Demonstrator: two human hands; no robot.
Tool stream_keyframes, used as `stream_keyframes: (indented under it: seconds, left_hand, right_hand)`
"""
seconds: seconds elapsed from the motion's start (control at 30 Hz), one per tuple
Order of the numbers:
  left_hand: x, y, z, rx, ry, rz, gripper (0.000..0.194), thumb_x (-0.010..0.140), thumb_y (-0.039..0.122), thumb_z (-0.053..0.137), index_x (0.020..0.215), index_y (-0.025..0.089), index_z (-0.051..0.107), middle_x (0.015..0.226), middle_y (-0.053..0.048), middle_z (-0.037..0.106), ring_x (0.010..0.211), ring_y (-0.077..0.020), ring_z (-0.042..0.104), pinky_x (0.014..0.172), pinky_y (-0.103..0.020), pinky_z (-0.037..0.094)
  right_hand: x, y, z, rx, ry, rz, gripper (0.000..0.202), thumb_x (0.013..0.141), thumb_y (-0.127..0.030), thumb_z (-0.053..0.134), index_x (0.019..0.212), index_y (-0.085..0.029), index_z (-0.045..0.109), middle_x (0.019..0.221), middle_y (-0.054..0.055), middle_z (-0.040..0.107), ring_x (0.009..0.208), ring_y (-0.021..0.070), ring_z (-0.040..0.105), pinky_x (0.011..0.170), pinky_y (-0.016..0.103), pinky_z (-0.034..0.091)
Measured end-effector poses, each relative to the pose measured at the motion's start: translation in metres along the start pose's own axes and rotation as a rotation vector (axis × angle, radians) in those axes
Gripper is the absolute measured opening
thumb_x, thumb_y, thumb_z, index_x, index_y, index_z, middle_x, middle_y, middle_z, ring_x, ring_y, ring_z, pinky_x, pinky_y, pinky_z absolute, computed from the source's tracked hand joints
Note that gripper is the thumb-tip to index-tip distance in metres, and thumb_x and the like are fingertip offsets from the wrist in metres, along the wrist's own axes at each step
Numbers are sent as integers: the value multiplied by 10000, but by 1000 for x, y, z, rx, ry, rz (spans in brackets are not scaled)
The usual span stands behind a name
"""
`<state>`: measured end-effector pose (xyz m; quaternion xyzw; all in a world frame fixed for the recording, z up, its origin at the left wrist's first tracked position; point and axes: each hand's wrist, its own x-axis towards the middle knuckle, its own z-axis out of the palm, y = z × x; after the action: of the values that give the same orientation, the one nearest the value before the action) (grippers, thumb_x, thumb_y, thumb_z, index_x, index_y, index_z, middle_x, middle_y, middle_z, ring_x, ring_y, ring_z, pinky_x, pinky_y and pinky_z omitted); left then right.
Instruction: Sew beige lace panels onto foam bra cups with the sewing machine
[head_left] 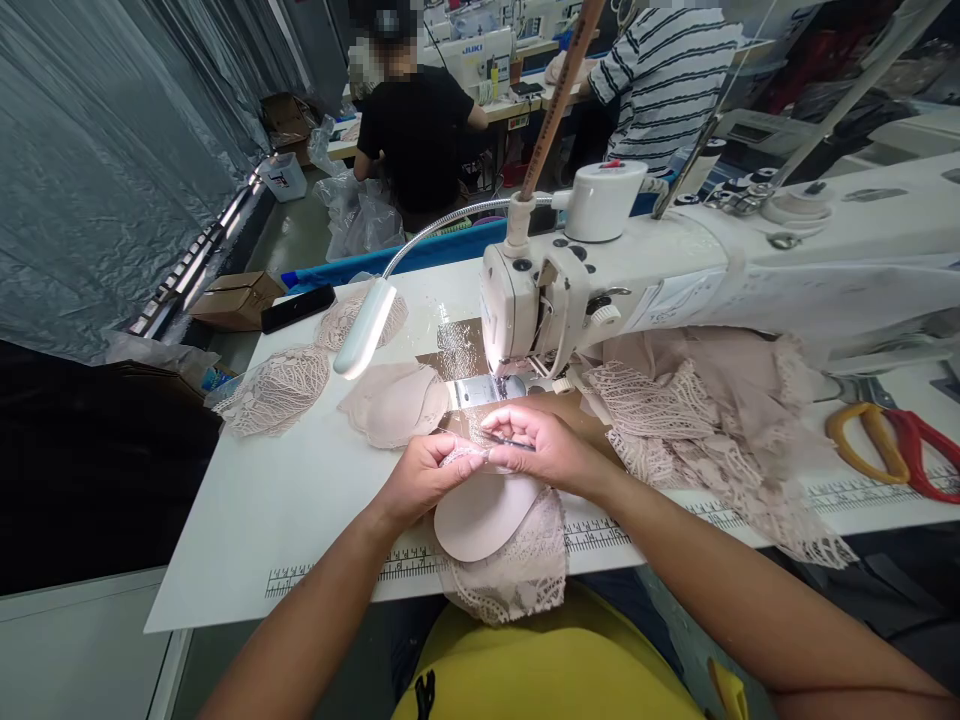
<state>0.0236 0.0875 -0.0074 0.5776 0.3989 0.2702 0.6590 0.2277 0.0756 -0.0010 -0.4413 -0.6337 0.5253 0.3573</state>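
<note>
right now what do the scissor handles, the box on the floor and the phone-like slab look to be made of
Scissor handles: probably plastic, smooth red and yellow-orange. Box: cardboard, matte brown with folded flaps. Slab: likely glass or plastic, dark and flat.

Lace piece point(536, 575): pale pink, openwork, scalloped along its edge, spread below both hands, loosely draped.
Cup pad point(480, 520): smooth, pale, rounded, lying over part of the lace, just below the left hand point(431, 475) and right hand point(551, 452).
Slim tool point(512, 442): thin, dark, held crosswise in the right hand's fingers, near the left fingertips.
</note>
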Motion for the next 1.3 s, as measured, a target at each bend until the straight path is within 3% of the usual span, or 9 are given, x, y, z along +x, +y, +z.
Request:
stream_keyframes:
  seconds: [0.17, 0.37, 0.47, 0.57, 0.7, 0.83, 1.03, 1.17, 1.3]
  left_hand:
    - [-7, 15, -10, 226, 9, 38, 288, 830, 400, 615, 905, 134, 694, 884, -73, 668, 804, -181, 604, 697, -267, 469]
    - [2, 42, -49, 803, 368, 236, 291, 834, 368, 564, 1031, 190, 682, 969, -62, 672, 844, -194, 609, 692, -281, 467]
    - [27, 41, -70, 922, 404, 163, 402, 757, 356, 620, 1129, 205, 638, 1250, -75, 576, 1047, -252, 561, 799, -315, 455]
    - [47, 33, -81, 894, 350, 5, 498, 641, 314, 687, 1121, 195, 633, 1169, -83, 604, 1002, -274, 566, 794, -332, 439]
    - [47, 26, -78, 760, 247, -84, 257, 659, 346, 647, 833, 158, 668, 674, -7, 587, 644, -187, 567, 566, -269, 406]
    - [30, 25, -67, 488, 152, -96, 278, 741, 425, 594, 745, 147, 601, 646, 7, 555, 590, -147, 551, 541, -245, 413]
    - [25, 25, -53, -36, 101, -86, 300, 697, 415, 704, 774, 144, 601, 675, 3, 595, 596, -128, 553, 584, -242, 437]
    - [23, 24, -54, 19, 48, -47, 263, 749, 399, 667, 814, 147, 625, 746, -13, 616, 670, -139, 571, 633, -249, 452]
    - [16, 27, -59, 313, 72, 73, 262, 766, 302, 638, 999, 184, 648, 974, -50, 647, 887, -197, 597, 778, -288, 464]
  right_hand:
    - [-1, -2, -2, -228, -53, 37, 151, 835, -294, 563, 794, -173, 643, 761, 13, 642, 713, 158, 582, 618, 267, 429]
    - [-2, 6, -7, -733, 272, -134, 125, 835, -212, 528, 861, -170, 643, 770, 44, 640, 640, 155, 537, 507, 252, 356]
    - [-4, 5, 4, -752, 106, -462, 225, 850, -131, 458, 947, -191, 652, 786, 38, 650, 653, 134, 542, 524, 232, 375]
    - [-5, 1, 15, -835, -192, -624, 197, 811, -123, 499, 913, -198, 650, 918, 51, 650, 746, 138, 560, 582, 236, 394]
    - [-9, -4, 5, -953, -350, -340, 141, 628, -37, 578, 611, -177, 567, 694, 14, 611, 618, 133, 524, 512, 236, 350]
    - [-13, -10, -19, -773, -253, -12, 178, 655, -52, 559, 544, -192, 552, 568, 0, 581, 525, 136, 506, 486, 252, 352]
    - [10, -19, -10, -275, 1, 91, 377, 772, -353, 649, 1110, -188, 626, 1058, 92, 666, 939, 232, 616, 789, 363, 488]
    - [25, -16, 9, -171, 6, 63, 148, 782, -317, 632, 810, -172, 626, 748, 16, 609, 689, 154, 552, 632, 297, 452]
    - [24, -7, 15, -164, -3, 0, 330, 859, -312, 540, 582, -198, 401, 586, -57, 354, 556, 97, 342, 524, 258, 296]
